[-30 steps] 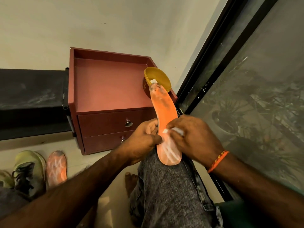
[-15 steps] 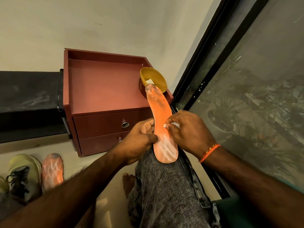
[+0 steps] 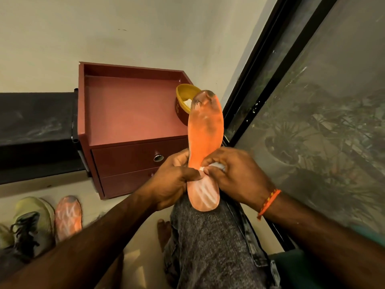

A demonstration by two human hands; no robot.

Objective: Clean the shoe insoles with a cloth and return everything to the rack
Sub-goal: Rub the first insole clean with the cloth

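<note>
An orange insole (image 3: 205,134) stands upright on my grey-trousered knee, heel down, its dirty toe pointing up. My left hand (image 3: 173,182) grips its left edge at the middle. My right hand (image 3: 235,176) is closed on a small white cloth (image 3: 212,166) and presses it against the insole's middle. A second orange insole (image 3: 68,216) lies on the floor at lower left, beside a green and grey shoe (image 3: 31,224).
A dark red two-drawer cabinet (image 3: 125,113) stands against the wall ahead, with a yellow bowl (image 3: 184,101) on its top right corner. A black shelf (image 3: 35,126) runs to the left. A dark-framed window (image 3: 312,101) fills the right side.
The right hand with the cloth has slid up the insole from near the heel to its middle. The left hand has kept its hold.
</note>
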